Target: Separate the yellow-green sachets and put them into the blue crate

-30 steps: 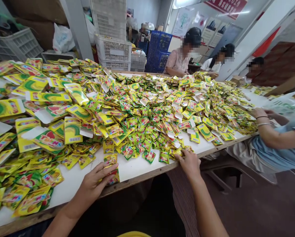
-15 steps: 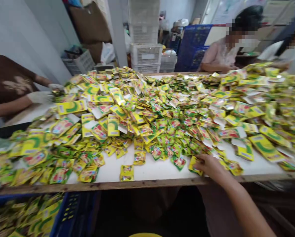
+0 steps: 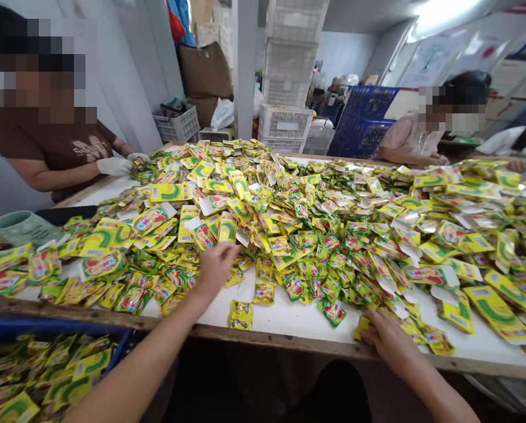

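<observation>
Reach left hand (image 3: 216, 265), fingers half-curled, grasp not discernible, low into sachet pile (image 3: 315, 235). Press right hand (image 3: 388, 338) flat, fingers extended, on loose sachets (image 3: 361, 326) at table (image 3: 284, 318) front edge.

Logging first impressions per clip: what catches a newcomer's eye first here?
A huge heap of yellow-and-green foil sachets covers the white table. The left hand touches its near side; the right hand rests on sachets at the front edge. A blue plastic crate holding more sits lower left.

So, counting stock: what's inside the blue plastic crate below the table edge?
Loose yellow-and-green foil sachets fill the blue plastic crate; its floor is covered by them.
</observation>
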Available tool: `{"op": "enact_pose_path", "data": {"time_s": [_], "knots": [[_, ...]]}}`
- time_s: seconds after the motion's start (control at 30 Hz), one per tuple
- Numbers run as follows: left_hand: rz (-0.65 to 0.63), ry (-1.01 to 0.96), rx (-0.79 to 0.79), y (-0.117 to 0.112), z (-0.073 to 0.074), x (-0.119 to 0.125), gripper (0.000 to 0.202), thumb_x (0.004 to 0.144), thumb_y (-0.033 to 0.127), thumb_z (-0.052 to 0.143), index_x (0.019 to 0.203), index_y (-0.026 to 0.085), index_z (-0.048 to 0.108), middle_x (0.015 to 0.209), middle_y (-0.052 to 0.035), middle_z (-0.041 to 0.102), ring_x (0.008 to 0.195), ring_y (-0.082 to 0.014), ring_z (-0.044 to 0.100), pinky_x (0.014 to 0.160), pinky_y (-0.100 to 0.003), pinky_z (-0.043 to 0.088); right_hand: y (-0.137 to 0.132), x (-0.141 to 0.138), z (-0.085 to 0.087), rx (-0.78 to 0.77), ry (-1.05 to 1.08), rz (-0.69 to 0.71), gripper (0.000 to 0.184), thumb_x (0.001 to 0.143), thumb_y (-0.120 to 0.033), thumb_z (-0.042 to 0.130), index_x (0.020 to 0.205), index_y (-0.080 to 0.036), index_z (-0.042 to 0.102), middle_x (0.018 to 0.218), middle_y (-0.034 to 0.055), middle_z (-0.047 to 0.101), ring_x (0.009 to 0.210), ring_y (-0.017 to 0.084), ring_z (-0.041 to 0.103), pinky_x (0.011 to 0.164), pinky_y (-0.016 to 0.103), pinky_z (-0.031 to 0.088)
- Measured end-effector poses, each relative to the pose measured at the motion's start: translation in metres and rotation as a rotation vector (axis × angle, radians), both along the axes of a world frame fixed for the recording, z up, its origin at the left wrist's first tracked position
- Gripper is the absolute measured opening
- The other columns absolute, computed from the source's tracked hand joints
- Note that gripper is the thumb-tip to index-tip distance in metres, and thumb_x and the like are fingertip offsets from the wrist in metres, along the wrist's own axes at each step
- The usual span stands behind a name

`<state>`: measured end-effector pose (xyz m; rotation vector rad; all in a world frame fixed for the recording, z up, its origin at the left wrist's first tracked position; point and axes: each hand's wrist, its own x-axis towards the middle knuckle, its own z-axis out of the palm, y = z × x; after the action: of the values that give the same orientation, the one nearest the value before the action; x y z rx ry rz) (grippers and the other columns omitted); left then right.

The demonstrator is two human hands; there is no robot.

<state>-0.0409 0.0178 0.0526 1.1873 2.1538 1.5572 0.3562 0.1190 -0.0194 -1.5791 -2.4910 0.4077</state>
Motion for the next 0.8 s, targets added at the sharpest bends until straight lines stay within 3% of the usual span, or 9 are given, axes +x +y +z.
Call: {"op": "enact_pose_path", "data": {"time_s": [0.1,0.2,0.27,0.33,0.47,0.53,0.6,0.7,0.8], "knots": [[0.007,-0.275,-0.006,0.084,-0.017,0.042,0.033,0.067,0.042,0.072,0.07,0.014,0.054,0.063,-0.0027,0.062,0.057,-0.0154,0.062,0.052,-0.024,0.048,-0.006,0.008,-0.009,0.009,0.132,-0.068,0.019,0.069,-0.033,0.051,0.082,-0.023,0.06,0.083,0.0113,0.067,0.079,0.027,0.063,0.071,0.036,0.05],[-0.003,-0.516,0.025,0.109,-0.028,0.056,0.037,0.065,0.033,0.075,0.082,0.015,0.047,0.073,-0.0054,0.063,0.06,-0.0156,0.063,0.054,-0.026,0.05,-0.011,0.014,-0.015,0.031,0.272,-0.129,0.022,0.069,-0.044,0.051,0.075,-0.024,0.057,0.075,0.0098,0.066,0.072,0.028,0.062,0.064,0.036,0.049],[-0.056,-0.634,0.034,0.091,-0.038,0.053,0.041,0.064,0.029,0.074,0.09,0.015,0.045,0.081,-0.0065,0.065,0.064,-0.0156,0.064,0.055,-0.027,0.052,-0.014,0.012,-0.018,0.042,0.354,-0.211,0.028,0.067,-0.052,0.054,0.068,-0.024,0.053,0.064,0.0073,0.061,0.064,0.026,0.059,0.059,0.034,0.047],[-0.119,-0.697,0.016,0.057,-0.048,0.044,0.043,0.061,0.026,0.074,0.092,0.015,0.045,0.084,-0.0066,0.065,0.067,-0.0163,0.064,0.058,-0.028,0.052,-0.017,0.0,-0.017,0.002,0.451,-0.285,0.036,0.065,-0.058,0.059,0.064,-0.023,0.05,0.056,0.0039,0.055,0.057,0.023,0.055,0.054,0.032,0.044],[-0.184,-0.671,-0.029,-0.008,-0.057,0.035,0.026,0.057,0.016,0.063,0.08,0.014,0.052,0.073,0.0,0.058,0.064,-0.0124,0.056,0.059,-0.024,0.045,-0.021,-0.053,-0.002,-0.246,0.83,-0.283,0.041,0.064,-0.057,0.068,0.07,-0.018,0.053,0.064,0.0024,0.057,0.065,0.019,0.056,0.058,0.026,0.046],[-0.216,-0.561,-0.039,-0.022,-0.058,0.041,0.018,0.054,0.011,0.057,0.07,0.015,0.051,0.066,0.0033,0.051,0.061,-0.0099,0.048,0.057,-0.021,0.038,-0.028,-0.091,0.014,-0.403,1.078,-0.222,0.044,0.065,-0.053,0.072,0.085,-0.016,0.058,0.079,0.0047,0.063,0.075,0.02,0.059,0.065,0.027,0.049],[-0.256,-0.278,-0.061,-0.026,-0.06,0.053,0.017,0.053,0.008,0.055,0.062,0.016,0.043,0.062,0.0043,0.043,0.06,-0.0098,0.042,0.056,-0.021,0.033,-0.037,-0.13,0.033,-0.5,1.267,-0.118,0.047,0.068,-0.05,0.072,0.099,-0.016,0.058,0.091,0.007,0.064,0.081,0.021,0.06,0.068,0.029,0.051],[-0.219,0.269,-0.07,-0.022,-0.067,0.076,0.019,0.06,0.007,0.054,0.067,0.018,0.04,0.069,0.0016,0.045,0.067,-0.014,0.044,0.061,-0.025,0.035,-0.053,-0.175,0.053,-0.362,1.375,-0.064,0.038,0.076,-0.046,0.067,0.098,-0.016,0.057,0.09,0.0061,0.064,0.077,0.018,0.058,0.069,0.028,0.05],[-0.128,0.503,-0.023,-0.018,-0.076,0.095,0.032,0.07,0.013,0.058,0.099,0.017,0.047,0.092,-0.0056,0.055,0.087,-0.0211,0.051,0.076,-0.033,0.042,-0.061,-0.194,0.049,-0.012,1.21,-0.108,0.033,0.081,-0.044,0.062,0.098,-0.017,0.057,0.09,0.0061,0.063,0.081,0.019,0.058,0.074,0.03,0.048]]}}
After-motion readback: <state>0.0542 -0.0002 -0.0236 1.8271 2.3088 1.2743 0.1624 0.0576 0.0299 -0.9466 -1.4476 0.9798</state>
